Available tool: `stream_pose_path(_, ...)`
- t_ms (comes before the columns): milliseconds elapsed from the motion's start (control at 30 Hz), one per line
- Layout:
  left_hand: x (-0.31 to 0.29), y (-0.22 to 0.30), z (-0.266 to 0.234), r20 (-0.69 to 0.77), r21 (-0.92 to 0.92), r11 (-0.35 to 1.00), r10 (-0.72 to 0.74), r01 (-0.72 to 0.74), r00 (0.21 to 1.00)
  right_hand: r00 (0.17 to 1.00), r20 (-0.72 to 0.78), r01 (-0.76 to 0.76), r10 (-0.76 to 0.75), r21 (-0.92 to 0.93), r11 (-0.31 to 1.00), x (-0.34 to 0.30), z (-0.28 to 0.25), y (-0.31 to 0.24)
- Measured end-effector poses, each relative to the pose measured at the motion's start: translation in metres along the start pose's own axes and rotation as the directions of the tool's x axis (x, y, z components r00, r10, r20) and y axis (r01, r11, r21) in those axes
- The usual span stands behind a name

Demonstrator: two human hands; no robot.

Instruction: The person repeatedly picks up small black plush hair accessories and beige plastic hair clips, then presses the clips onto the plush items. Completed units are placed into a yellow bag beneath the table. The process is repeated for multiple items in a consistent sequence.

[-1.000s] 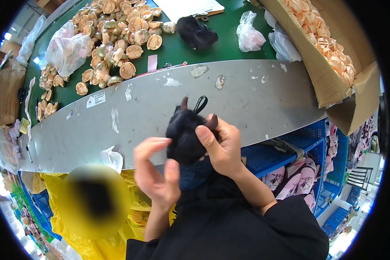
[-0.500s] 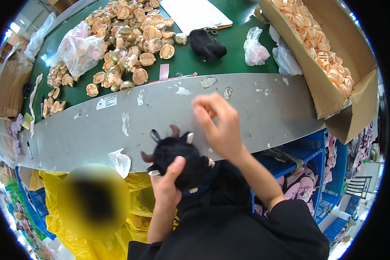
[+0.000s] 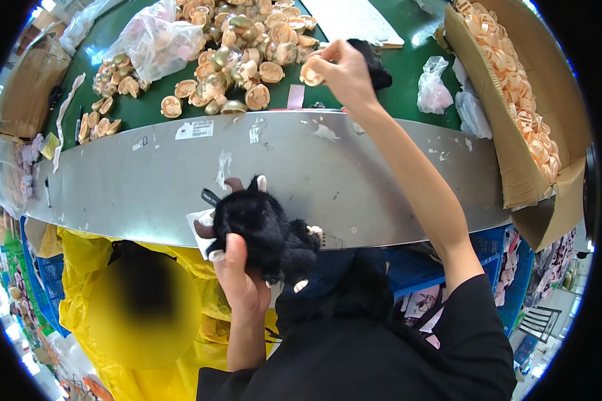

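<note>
Black plush toy (image 3: pixel 264 227) gripped in left hand (image 3: pixel 242 277), near frame centre; beige half-shell (image 3: pixel 311 74) pinched by right hand (image 3: pixel 348 75), upper centre, beside shell pile (image 3: pixel 241 57).

Bright light; glare on green surface (image 3: pixel 403 90) (straight edges bowed, rim black).

you are using two hands: your left hand (image 3: pixel 239 281) is holding one black plush toy (image 3: pixel 255 217) near the middle of the frame, with two brown horns (image 3: pixel 205 230) showing, and your right hand (image 3: pixel 349 75) is pinching one peach half-shell (image 3: pixel 312 75) at upper middle. one more black furry piece (image 3: pixel 381 77) is lying beside that hand. two clear plastic bags (image 3: pixel 434 87) and one cardboard box (image 3: pixel 505 148) are sitting toward the right; one pink slip (image 3: pixel 295 97) is lying at upper middle. the piled shells (image 3: pixel 257 97), upper left, are overlapping too much for counting.
</note>
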State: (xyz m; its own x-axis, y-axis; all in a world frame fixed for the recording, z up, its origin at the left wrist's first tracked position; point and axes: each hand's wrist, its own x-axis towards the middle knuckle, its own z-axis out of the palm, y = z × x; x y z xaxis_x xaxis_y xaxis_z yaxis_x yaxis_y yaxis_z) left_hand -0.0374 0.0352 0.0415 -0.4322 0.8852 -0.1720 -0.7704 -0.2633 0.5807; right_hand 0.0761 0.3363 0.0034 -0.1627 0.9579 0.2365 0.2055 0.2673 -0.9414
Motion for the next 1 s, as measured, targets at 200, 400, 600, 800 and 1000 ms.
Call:
stream_pose_path(200, 0.001, 0.0, 0.008, -0.027, 0.341, 0.935, -0.088, 0.093, 0.996, 0.933, 0.357, -0.166, 0.041, 0.329, 0.93, -0.146, -0.037, -0.121)
stream_pose_path(400, -0.004, -0.012, 0.017, -0.058, 0.084, 0.982, -0.162, 0.167, 0.985, 0.9, 0.377, -0.418, 0.217, 0.612, 0.671, -0.225, -0.031, -0.119)
stream_pose_path(600, -0.006, -0.013, 0.016, 0.017, 0.066, 0.95, -0.306, 0.304, 0.952, 0.916, 0.324, -0.387, 0.237, 0.554, 0.737, -0.234, -0.035, -0.112)
stream_pose_path(800, -0.01, -0.022, 0.023, 0.063, -0.139, 0.941, -0.303, 0.309, 0.951, 0.933, 0.261, -0.353, 0.246, 0.545, 0.76, -0.239, -0.042, -0.109)
stream_pose_path(1000, -0.026, -0.013, 0.025, 0.025, 0.53, 0.826, -0.24, 0.191, 0.97, 0.935, 0.261, -0.344, 0.242, 0.484, 0.805, -0.238, -0.046, -0.113)
